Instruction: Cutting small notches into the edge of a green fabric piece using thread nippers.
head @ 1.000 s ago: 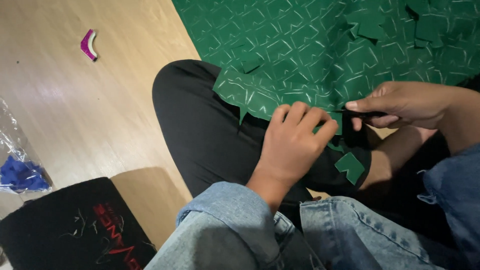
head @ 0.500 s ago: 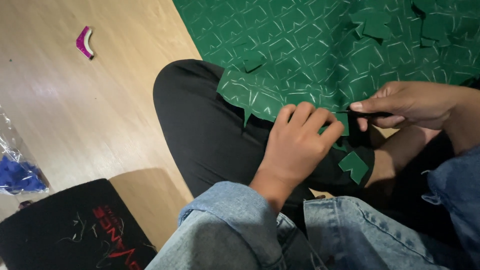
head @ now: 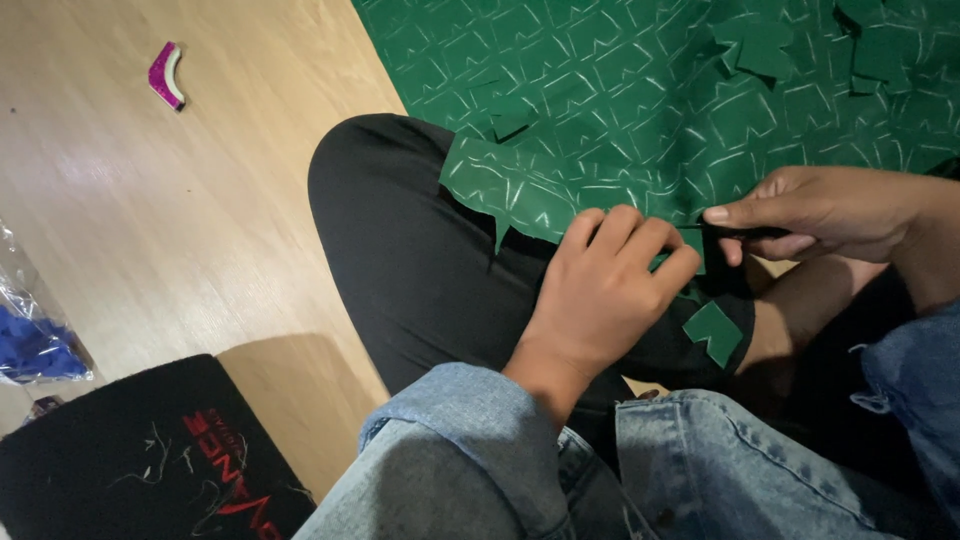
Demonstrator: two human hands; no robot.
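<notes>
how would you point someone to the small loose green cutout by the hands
Start at the big green sheet over the black-trousered knee. Below its edge, right of the left hand, lies a small green cutout. Unlike the scraps on the sheet, it rests apart on black fabric.

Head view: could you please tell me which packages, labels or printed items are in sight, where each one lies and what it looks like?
Clear plastic bag: at the left edge on the wooden floor, crinkled, with blue contents.
Black cloth item: bottom left corner, flat, dark, with red and grey print and loose threads.
No signs or screens in view.
</notes>
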